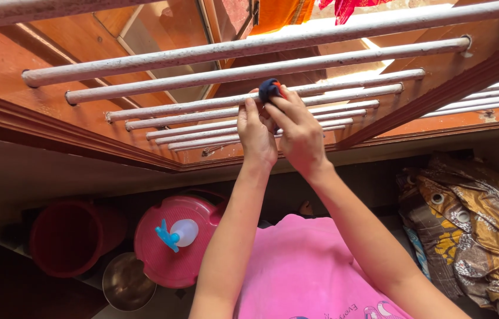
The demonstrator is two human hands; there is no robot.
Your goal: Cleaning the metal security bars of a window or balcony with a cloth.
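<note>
At eight o'clock a red bucket [69,236] and a pink lidded tub [175,242] stand low, out of the way. At twelve o'clock the left hand [256,136] steadies a white window bar [190,109], fingers pressed together on it. Just beside it, the right hand [299,133] pinches a dark blue cloth [269,88] in its grip against the bar, seemingly to rub it.

A ledge [54,177] below a wooden window frame, with the floor [1,289] beneath it in shadow: a dark red bucket [69,236] stands at left, just beside a pink lidded tub [167,260] whose lid carries a white spray bottle with a blue trigger [177,234]; a round metal bowl [126,283] sits at the foot of both, touching or nearly touching them; well apart at right, a brown-and-gold patterned curtain with eyelets [474,230] lies bundled in a heap against the wall
</note>
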